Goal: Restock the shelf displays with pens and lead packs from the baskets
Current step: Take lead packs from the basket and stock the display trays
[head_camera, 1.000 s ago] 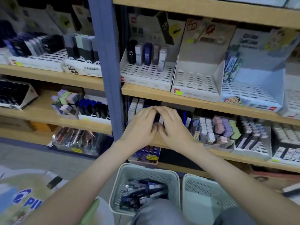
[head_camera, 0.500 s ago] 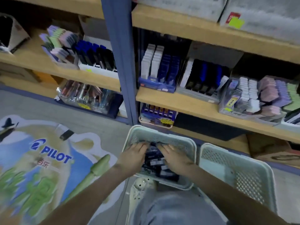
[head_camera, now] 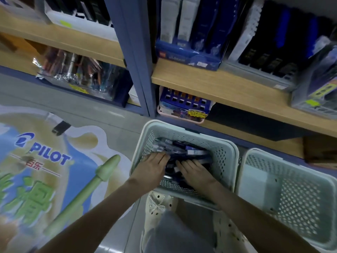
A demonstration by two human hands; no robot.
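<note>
My left hand (head_camera: pixel 152 168) and right hand (head_camera: pixel 197 173) have dropped from the blue cardboard shelf display (head_camera: pixel 189 59) into the pale green perforated plastic basket (head_camera: pixel 225 154). My fingers lie flat, loosely spread over its dark blue lead packs (head_camera: pixel 189 152), pinching nothing yet. I judge the next batch begins.

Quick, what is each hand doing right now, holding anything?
Left hand: open, straight fingers resting on the dark blue packs in the pale green perforated plastic basket.
Right hand: open, fingers flat on the same packs.
</note>
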